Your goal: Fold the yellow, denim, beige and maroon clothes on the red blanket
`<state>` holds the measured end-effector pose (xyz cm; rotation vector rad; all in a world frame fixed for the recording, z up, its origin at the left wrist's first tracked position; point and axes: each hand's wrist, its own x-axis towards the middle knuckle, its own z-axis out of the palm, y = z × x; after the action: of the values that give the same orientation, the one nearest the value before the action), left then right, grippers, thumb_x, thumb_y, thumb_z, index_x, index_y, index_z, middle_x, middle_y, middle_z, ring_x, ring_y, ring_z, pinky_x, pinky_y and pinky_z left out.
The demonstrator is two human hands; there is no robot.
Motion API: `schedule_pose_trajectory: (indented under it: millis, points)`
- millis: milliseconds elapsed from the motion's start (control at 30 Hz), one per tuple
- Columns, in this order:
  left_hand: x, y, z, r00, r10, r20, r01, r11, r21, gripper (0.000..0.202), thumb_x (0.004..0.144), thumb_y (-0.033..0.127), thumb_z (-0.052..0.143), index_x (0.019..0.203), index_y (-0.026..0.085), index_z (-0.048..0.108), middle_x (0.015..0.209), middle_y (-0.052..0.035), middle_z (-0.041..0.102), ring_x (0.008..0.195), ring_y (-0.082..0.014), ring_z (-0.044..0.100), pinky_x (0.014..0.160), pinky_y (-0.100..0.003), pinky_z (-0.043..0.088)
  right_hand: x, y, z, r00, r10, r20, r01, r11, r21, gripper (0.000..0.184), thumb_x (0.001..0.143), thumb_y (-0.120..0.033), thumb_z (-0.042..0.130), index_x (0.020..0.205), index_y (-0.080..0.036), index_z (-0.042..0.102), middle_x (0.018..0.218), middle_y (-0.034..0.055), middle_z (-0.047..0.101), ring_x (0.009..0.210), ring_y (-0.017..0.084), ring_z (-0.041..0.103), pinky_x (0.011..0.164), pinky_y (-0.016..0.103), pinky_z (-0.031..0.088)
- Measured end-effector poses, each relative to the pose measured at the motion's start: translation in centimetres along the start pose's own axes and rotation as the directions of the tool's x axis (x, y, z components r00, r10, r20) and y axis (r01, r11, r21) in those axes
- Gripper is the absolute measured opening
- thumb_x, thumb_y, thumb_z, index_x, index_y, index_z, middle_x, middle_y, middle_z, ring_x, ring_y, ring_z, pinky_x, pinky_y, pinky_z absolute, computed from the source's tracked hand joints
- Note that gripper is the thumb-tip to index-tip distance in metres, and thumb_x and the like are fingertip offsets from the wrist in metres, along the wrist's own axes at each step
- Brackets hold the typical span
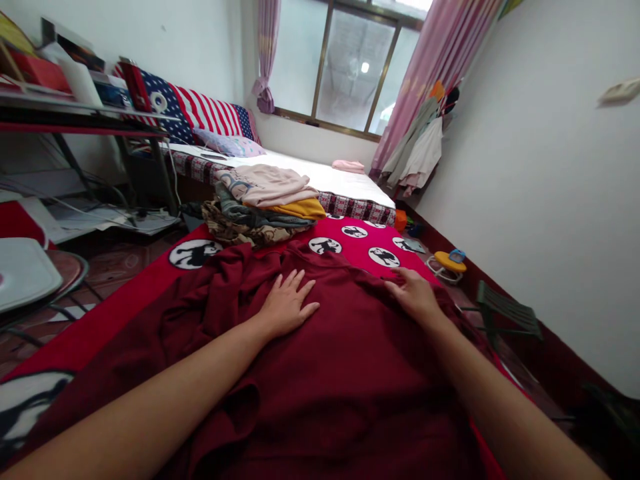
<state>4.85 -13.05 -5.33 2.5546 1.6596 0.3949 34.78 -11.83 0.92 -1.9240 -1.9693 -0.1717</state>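
Observation:
A dark red top [345, 353] lies spread over a bright red blanket [360, 250] with round black-and-white prints. Its left part is bunched in folds, while the middle is fairly smooth. My left hand [287, 307] rests flat on the cloth, fingers spread, holding nothing. At the top's upper right edge, my right hand [413, 293] has its fingers curled with the thumb against the cloth, pinching it. Just beyond the top stands a stack of folded clothes [270, 200], with pink, yellow, grey and camouflage-patterned pieces.
Behind the stack is a bed [300, 160] with a white sheet and a folded pink cloth [349, 166]. A cluttered desk [85, 113] and a round stool [45, 273] stand at left. Along the right wall are a green folding stool [507, 312] and hanging clothes [423, 150].

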Motion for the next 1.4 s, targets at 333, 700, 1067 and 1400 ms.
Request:
schedule_pose_trajectory:
  millis: [333,700,1067,1400]
  points:
    - [-5.7,-5.1,-4.7,0.980,0.071,0.183,-0.074,0.997,0.010,0.065,0.090,0.058,0.041,0.148,0.027,0.034,0.158,-0.0101,0.017,0.144,-0.0306,0.018,0.115,-0.044,0.023,-0.4,-1.9,5.7,0.990,0.137,-0.027,-0.136,0.990,0.040,0.039,0.091,-0.043,0.049,0.120,-0.020,0.060,0.116,0.0099,0.062,0.100,0.026,0.063,0.078,0.033,0.048]
    - [-1.3,-10.5,-11.9,0.934,-0.358,0.013,0.340,0.896,0.285,0.032,0.086,0.041,0.050,0.100,0.021,0.071,0.108,-0.0109,0.068,0.101,-0.0327,0.062,0.085,-0.040,0.049,-0.4,-2.4,6.3,0.990,0.120,-0.074,-0.121,0.993,-0.015,0.039,0.089,-0.044,0.055,0.121,-0.023,0.061,0.114,0.0074,0.063,0.093,0.024,0.064,0.072,0.031,0.047]
    - [5.8,-6.0,-3.3,0.948,-0.302,-0.098,0.275,0.936,-0.220,0.044,0.072,0.031,0.069,0.112,0.011,0.066,0.101,-0.0117,0.071,0.101,-0.0269,0.065,0.088,-0.030,0.049,0.1,-2.9,5.9,0.994,0.111,0.018,-0.112,0.991,0.068,0.049,0.083,-0.049,0.060,0.125,-0.024,0.062,0.101,0.0089,0.072,0.091,0.028,0.067,0.073,0.033,0.047]
    - [12.9,-3.3,-6.4,0.842,-0.191,-0.504,0.030,0.950,-0.310,0.037,0.080,0.015,0.055,0.117,0.012,0.058,0.120,-0.0125,0.059,0.116,-0.0230,0.055,0.102,-0.034,0.041,7.1,-1.9,3.3,0.901,0.226,-0.371,-0.134,0.957,0.257,0.037,0.086,-0.034,0.047,0.108,-0.015,0.070,0.101,0.0132,0.069,0.092,0.027,0.062,0.082,0.034,0.045]
